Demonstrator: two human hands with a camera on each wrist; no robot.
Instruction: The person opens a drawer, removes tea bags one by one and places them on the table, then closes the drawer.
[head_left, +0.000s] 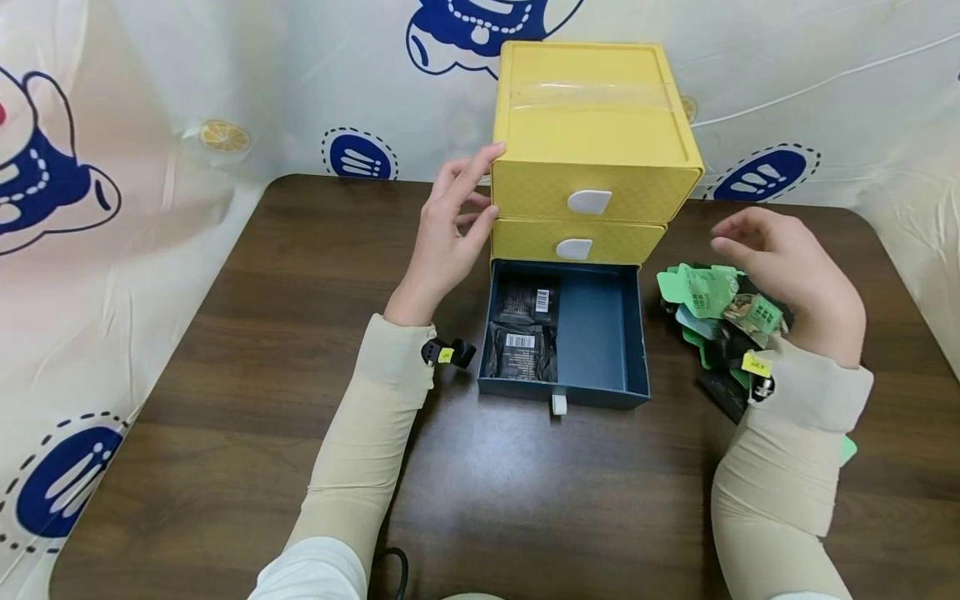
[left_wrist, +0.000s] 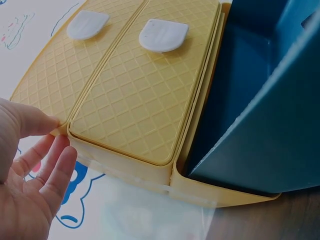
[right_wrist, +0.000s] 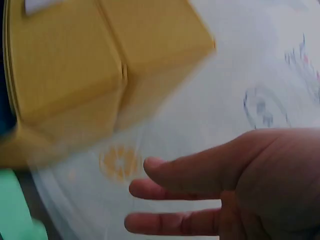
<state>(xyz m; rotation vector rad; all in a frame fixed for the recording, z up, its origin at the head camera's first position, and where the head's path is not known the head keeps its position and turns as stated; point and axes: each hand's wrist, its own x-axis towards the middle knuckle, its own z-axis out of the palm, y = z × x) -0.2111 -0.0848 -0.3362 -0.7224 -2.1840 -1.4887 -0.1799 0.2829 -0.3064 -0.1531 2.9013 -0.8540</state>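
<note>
A yellow drawer cabinet point(head_left: 592, 125) stands at the back of the table, its two upper drawers closed. Its dark blue bottom drawer point(head_left: 600, 333) is pulled out, with black packets point(head_left: 519, 354) bearing barcode labels in the left part. My left hand point(head_left: 453, 221) touches the cabinet's left front corner; in the left wrist view the thumb rests on the front edge, with the other fingers by the side wall. To the cabinet's right, my right hand point(head_left: 798, 262) hovers over a pile of green and black packets point(head_left: 708, 292), fingers loosely bent and holding nothing.
The brown wooden table point(head_left: 262, 400) reaches back to a white printed curtain point(head_left: 262, 83). White tab handles point(head_left: 589, 201) stick out from the drawer fronts. A black cable point(head_left: 397, 567) lies near the front edge. My right forearm partly covers the packet pile.
</note>
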